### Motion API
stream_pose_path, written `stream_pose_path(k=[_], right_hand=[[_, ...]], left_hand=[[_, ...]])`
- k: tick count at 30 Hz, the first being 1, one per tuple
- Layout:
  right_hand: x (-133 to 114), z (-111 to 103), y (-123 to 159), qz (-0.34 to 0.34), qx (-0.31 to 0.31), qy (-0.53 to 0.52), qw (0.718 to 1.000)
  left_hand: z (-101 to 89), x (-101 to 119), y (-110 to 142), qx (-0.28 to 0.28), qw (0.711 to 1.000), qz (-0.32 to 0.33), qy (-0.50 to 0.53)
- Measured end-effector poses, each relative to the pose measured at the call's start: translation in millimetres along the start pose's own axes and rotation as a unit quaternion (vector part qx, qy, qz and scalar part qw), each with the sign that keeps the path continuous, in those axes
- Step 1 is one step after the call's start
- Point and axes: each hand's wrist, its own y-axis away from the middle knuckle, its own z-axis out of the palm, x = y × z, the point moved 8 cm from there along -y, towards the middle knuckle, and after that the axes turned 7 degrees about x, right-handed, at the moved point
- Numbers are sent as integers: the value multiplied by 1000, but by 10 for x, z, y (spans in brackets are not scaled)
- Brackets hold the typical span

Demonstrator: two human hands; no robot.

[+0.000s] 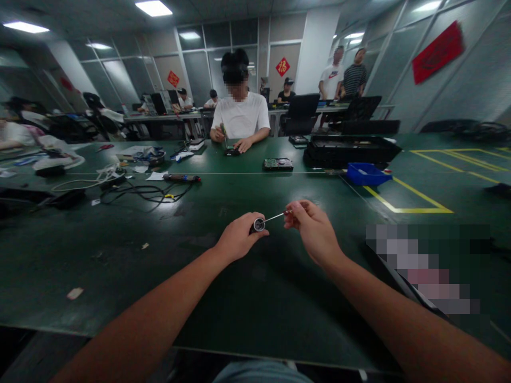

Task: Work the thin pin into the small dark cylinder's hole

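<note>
"Why is the left hand (240,235) curled round that little can (259,225)?"

"To keep it still, I think. Its silver rim faces the person, so the inside is easy to see."

"And the right hand (313,226)?"

"It pinches a thin metal stick (273,217), maybe to steer it gently. The tip is at the can's mouth. I can't tell how deep."

"Are the hands touching?"

"No, they're apart, over the green table (223,298), with the stick between them."

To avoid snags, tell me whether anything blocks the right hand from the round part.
Nothing visible does; only the thin tool in the right hand spans the gap to the round part, held in the left hand.
</note>
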Motion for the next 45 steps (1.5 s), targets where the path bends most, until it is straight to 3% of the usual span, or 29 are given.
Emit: stream_pose_path(k=[1, 3, 11, 21, 28, 36, 45], right_hand=[[89, -9, -33, 45, 1, -41, 998], [152, -46, -78, 61, 16, -62, 996], [-53, -26, 0, -72, 12, 32, 997], [-249, 61, 121, -129, -27, 135, 982], [-243, 50, 103, -125, -6, 158, 979], [-381, 40, 205, -223, 18, 326, 919], [-371, 140, 247, -244, -46, 349, 904]], left_hand=[[-4, -2, -4, 2, 1000, -2, -5], [-16, -10, -11, 4, 1000, -8, -14], [-36, 17, -8, 0, 1000, -12, -20], [-62, -17, -11, 16, 999, -35, -12], [-64, -4, -8, 17, 1000, -24, -6], [-43, -60, -1, 10, 1000, -27, -13], [-57, -80, -11, 12, 999, -33, -19]])
